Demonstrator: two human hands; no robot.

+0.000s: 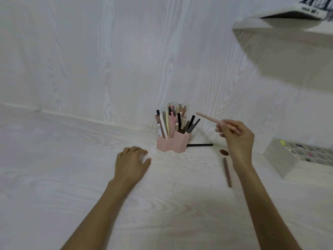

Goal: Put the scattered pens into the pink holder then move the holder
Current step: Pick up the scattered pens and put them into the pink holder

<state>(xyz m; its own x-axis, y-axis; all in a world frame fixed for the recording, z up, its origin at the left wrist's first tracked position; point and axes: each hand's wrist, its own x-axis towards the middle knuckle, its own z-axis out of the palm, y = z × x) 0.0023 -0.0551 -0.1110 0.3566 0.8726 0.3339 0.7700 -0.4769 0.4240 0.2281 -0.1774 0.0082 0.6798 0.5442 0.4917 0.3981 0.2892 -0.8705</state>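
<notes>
Right grip is pinched shut on a pink pen, held up in the air w/ its free end pointing toward 10 o'clock, near the top of the pink holder but not over it yet. Left grip lies flat on the white bench, fingers curled loose & holding nothing, just beside the holder at about 8 o'clock from it. That holder stands upright at the back of the bench by the wall & it is already packed w/ lots of pens. Two pens are not in yet: a black pen lying flat, its end touching or almost touching the holder at 3 o'clock, & a brown pen lying near the right wrist, at about 5 o'clock from the holder. A small brown oval thing lies between them; can't tell what it is. A grey box w/ little slots sits far out at 3 o'clock. To do this step well, I think the pen should be tipped more upright, aimed at a gap btw the pens in the right half, then slid down slow. Left grip could hold the holder so it won't tip. Then 2 more pens to go, then move the holder.
</notes>
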